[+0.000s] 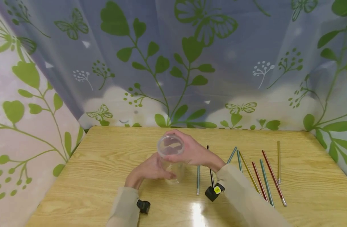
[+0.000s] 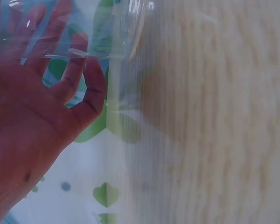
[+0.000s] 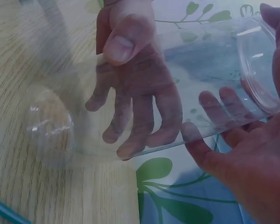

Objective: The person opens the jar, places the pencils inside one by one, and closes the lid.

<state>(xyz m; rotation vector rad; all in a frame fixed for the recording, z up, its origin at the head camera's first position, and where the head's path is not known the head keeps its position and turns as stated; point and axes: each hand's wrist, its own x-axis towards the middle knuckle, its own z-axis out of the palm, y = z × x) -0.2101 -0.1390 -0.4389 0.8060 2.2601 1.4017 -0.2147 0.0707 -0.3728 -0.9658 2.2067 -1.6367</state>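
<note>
A tall, clear plastic cup (image 1: 178,171) stands between the hands in the head view, its round mouth facing up. The left hand (image 1: 152,168) grips it around the middle, thumb on the near side. Near the rim, the right hand (image 1: 188,151) holds the cup with its thumb across the front and its fingers behind. In the right wrist view, the left hand's fingers (image 3: 142,116) show through the cup's see-through wall, and the cup's base (image 3: 49,126) is close over the wooden table. The left wrist view shows only part of the cup (image 2: 116,42) above the palm.
Several pencils lie on the wooden table (image 1: 105,176) to the right, among them a red pencil (image 1: 272,175), a yellow pencil (image 1: 279,160) and a black pencil (image 1: 211,178). A teal pencil (image 1: 198,181) lies just right of the cup. A patterned curtain (image 1: 150,78) hangs behind.
</note>
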